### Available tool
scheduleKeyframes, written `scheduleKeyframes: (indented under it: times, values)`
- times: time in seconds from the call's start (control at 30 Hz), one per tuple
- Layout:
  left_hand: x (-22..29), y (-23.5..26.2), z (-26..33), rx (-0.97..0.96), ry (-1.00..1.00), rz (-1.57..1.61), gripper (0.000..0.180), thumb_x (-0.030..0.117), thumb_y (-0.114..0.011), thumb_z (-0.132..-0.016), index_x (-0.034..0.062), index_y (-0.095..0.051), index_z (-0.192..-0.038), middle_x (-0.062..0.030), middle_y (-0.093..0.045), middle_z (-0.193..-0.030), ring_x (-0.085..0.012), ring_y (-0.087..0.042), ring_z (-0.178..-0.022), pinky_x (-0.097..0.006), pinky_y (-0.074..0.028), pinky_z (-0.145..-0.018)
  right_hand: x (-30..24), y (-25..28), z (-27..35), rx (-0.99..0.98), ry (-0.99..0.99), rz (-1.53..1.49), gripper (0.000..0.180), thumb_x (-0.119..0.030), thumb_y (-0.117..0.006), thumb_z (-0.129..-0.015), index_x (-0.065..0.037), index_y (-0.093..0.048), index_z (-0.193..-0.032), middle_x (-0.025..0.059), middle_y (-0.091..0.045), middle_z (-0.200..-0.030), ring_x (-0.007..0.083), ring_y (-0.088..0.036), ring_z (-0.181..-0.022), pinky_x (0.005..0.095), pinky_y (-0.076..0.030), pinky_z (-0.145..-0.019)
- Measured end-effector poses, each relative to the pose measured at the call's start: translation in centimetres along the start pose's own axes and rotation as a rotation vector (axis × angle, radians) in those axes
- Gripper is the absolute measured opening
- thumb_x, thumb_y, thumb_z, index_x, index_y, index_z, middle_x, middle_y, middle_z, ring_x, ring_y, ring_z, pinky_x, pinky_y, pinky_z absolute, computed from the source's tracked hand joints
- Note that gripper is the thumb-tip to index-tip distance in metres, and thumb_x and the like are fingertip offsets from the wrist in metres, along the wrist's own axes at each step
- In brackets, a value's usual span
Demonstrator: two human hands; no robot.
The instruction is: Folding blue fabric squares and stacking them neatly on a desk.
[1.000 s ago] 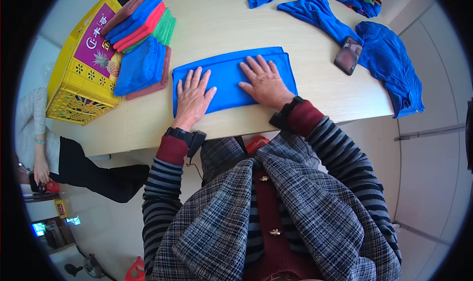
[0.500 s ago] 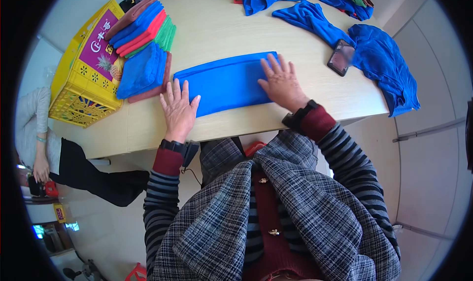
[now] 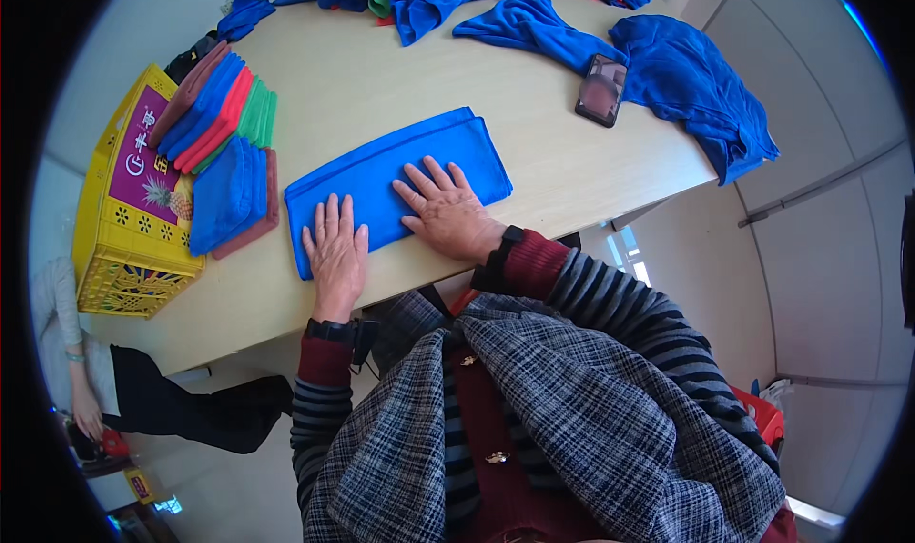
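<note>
A blue cloth, folded into a long flat rectangle, lies on the pale wooden table in front of me. My left hand rests flat on its near left corner, fingers stretched out. Farther right, my right hand presses on the middle of the cloth with its fingers spread. Neither hand grips anything. Just left of the cloth lie stacked folded cloths in blue, green, red and brown.
A yellow plastic crate stands at the table's left edge. A dark phone lies to the right, beside a heap of blue cloth. More loose coloured cloths lie along the far edge. Another person is at the lower left.
My right hand has moved left, from the cloth's right end to its middle. The view has turned, so the table's things appear shifted left. My left hand stays on the cloth's left end.
</note>
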State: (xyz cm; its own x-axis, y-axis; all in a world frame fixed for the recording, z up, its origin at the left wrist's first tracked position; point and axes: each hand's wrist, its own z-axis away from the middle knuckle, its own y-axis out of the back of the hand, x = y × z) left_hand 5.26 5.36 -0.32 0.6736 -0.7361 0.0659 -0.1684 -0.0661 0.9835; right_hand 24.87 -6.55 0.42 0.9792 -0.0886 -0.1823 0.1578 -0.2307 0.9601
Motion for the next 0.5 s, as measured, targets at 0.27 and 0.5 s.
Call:
scheduleKeyframes:
  times: [0.27, 0.5]
  values:
    - [-4.7, 0.3, 1.2, -0.029, 0.132, 0.034, 0.061, 0.042, -0.035, -0.107, 0.0116, -0.028, -0.160, -0.0132, -0.025, -0.166, -0.0340, -0.021, -0.153, -0.057, -0.016, -0.121, 3.9, 1.2, 2.7, -0.005, -0.077, 0.047, 0.060, -0.046, -0.040, -0.105, -0.017, -0.035, -0.157, 0.0128, -0.028, -0.164, 0.0373, -0.020, -0.153, 0.0559, -0.013, -0.123]
    - [-6.2, 0.9, 1.8, -0.035, 0.242, 0.052, 0.062, 0.038, -0.042, -0.106, 0.0077, -0.030, -0.158, -0.0164, -0.031, -0.163, -0.0363, -0.028, -0.150, -0.054, -0.021, -0.121, 6.0, 2.6, 4.5, -0.065, -0.188, 0.048, 0.059, -0.044, -0.039, -0.106, -0.017, -0.033, -0.158, 0.0128, -0.027, -0.165, 0.0382, -0.019, -0.153, 0.0560, -0.012, -0.124]
